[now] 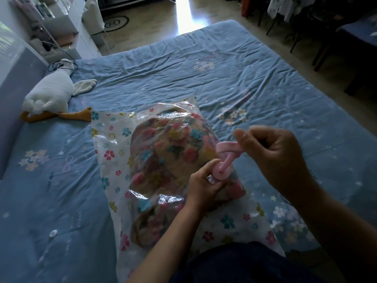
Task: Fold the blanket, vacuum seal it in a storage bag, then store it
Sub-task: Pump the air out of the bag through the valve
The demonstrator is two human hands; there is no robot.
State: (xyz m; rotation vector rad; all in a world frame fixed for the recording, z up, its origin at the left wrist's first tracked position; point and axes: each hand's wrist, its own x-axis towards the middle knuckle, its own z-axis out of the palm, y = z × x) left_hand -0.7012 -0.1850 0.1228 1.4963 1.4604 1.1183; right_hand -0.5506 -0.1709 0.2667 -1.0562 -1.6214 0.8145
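Note:
A clear storage bag (pixel 114 144) printed with small flowers lies on the bed in front of me. The folded floral blanket (pixel 173 146) shows through it. A pink hand pump (pixel 223 160) stands on the bag's right side. My left hand (pixel 202 184) grips the pump's round base against the bag. My right hand (pixel 271 154) holds the pump's pink handle, raised above the base on its thin rod.
The bed (pixel 224 78) has a wrinkled blue sheet. A white plush goose (pixel 53 94) lies at the left. A small white cap (pixel 52 233) sits on the sheet at the lower left. Chairs and a table stand to the right, white shelves at the back left.

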